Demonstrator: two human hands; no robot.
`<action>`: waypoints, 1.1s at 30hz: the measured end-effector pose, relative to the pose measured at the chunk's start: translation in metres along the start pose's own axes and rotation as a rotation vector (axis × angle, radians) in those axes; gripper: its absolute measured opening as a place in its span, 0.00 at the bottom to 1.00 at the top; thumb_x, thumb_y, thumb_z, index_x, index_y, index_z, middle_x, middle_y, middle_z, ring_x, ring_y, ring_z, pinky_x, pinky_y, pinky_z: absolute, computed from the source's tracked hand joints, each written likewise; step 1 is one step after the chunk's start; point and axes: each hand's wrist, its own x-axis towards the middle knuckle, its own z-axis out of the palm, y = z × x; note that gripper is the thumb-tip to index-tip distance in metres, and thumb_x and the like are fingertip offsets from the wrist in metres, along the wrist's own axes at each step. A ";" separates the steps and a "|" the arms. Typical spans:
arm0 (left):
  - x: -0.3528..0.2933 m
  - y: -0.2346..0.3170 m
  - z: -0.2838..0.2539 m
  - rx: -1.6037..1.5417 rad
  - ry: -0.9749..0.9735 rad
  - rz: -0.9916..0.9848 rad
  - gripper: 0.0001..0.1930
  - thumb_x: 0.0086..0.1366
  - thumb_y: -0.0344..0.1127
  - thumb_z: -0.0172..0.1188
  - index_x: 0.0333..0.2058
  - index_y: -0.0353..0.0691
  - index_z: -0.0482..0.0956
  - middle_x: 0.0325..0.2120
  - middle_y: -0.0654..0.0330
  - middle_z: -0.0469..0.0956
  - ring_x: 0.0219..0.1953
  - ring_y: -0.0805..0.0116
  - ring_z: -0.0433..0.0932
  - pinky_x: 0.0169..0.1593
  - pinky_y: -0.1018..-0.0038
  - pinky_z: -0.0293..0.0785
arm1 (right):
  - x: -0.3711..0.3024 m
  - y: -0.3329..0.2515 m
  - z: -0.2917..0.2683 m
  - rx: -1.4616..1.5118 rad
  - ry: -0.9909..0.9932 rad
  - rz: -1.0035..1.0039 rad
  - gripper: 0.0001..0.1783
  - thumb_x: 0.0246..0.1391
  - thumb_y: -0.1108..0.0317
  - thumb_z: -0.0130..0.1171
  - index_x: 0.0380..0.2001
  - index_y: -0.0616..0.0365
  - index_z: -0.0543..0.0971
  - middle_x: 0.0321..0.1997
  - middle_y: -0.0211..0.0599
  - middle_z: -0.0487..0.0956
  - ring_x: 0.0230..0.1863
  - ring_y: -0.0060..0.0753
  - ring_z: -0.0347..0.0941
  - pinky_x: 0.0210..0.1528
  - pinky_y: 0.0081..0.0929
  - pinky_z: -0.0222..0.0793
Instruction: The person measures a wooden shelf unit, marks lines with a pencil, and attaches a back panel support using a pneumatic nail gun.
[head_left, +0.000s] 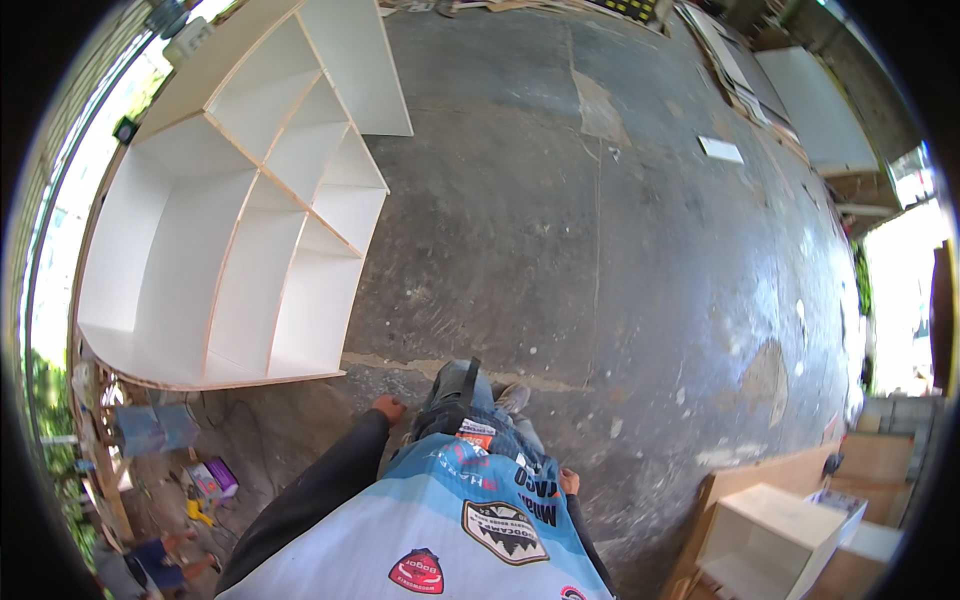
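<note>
My left hand (390, 407) hangs beside my left thigh in a dark sleeve, its fingers curled in, and nothing shows in it. The near right corner of a large white shelf cabinet (231, 380) is the closest thing to it. My right hand (569, 482) is down at my right hip, partly hidden by my blue and white shirt; its fingers cannot be made out. The cabinet stands at the left with several open compartments and bare wood-coloured front edges. A white panel (365, 75) adjoins its far end.
Grey concrete floor (480, 230) spreads ahead, with a small white board (720, 150) lying on it. Sheet panels (820, 110) lean at the far right. A small white box cabinet (770, 530) stands near right. Another person (160, 565) is at the lower left, near a yellow power tool (198, 512).
</note>
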 end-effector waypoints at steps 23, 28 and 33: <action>0.162 0.560 -0.109 -0.457 0.468 0.337 0.18 0.61 0.44 0.61 0.43 0.37 0.79 0.37 0.50 0.82 0.40 0.55 0.81 0.45 0.63 0.75 | 0.516 -0.335 -0.201 0.545 -0.043 -0.169 0.14 0.56 0.66 0.55 0.38 0.67 0.80 0.28 0.38 0.82 0.27 0.29 0.79 0.27 0.22 0.73; 0.169 0.666 -0.164 -0.466 0.653 0.443 0.16 0.65 0.38 0.60 0.46 0.34 0.76 0.32 0.57 0.81 0.29 0.70 0.80 0.36 0.72 0.76 | 0.598 -0.368 -0.249 -0.473 -0.175 -0.445 0.17 0.52 0.60 0.54 0.31 0.63 0.83 0.27 0.53 0.82 0.31 0.48 0.81 0.35 0.40 0.74; 0.192 0.670 -0.091 -0.678 0.601 0.191 0.15 0.62 0.40 0.62 0.42 0.35 0.78 0.32 0.55 0.81 0.33 0.64 0.81 0.38 0.68 0.76 | 0.684 -0.435 -0.270 -0.556 -0.208 -0.599 0.17 0.53 0.60 0.52 0.28 0.63 0.84 0.26 0.49 0.82 0.30 0.44 0.82 0.34 0.40 0.74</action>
